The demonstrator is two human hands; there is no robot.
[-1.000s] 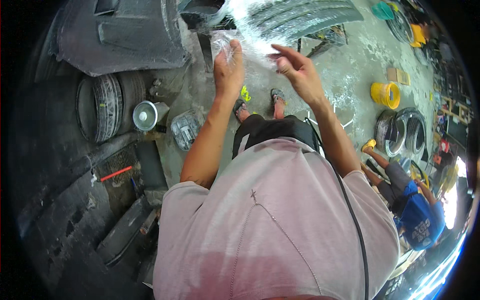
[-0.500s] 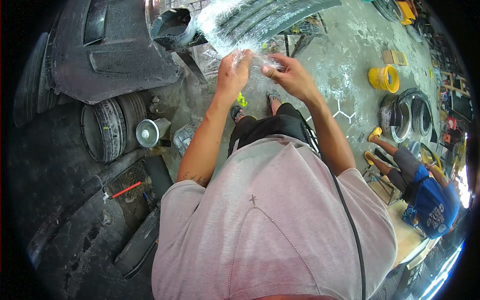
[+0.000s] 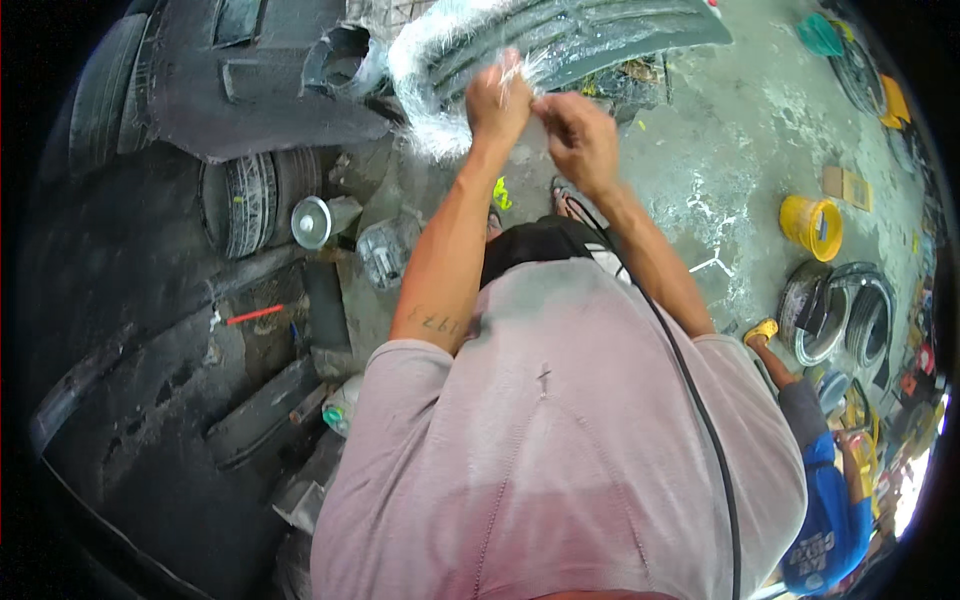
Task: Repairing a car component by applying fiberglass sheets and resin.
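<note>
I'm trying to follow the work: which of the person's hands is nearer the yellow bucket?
The right hand; the left hand, where pale fibres show, is farther from the yellow bucket.

White fibrous strands [image 3: 436, 136]: glossy, rough. Dark-grey ribbed curved panel [image 3: 640, 48]: partly glossy. Yellow cylindrical plastic bucket [image 3: 797, 226]: smooth.

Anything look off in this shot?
Two things. White stringy fibres hang raggedly past the left end of the ribbed dark panel, untidy against its curved shape. Pale blotches on the grey floor at right look like an old spill; can't tell of what.
</note>
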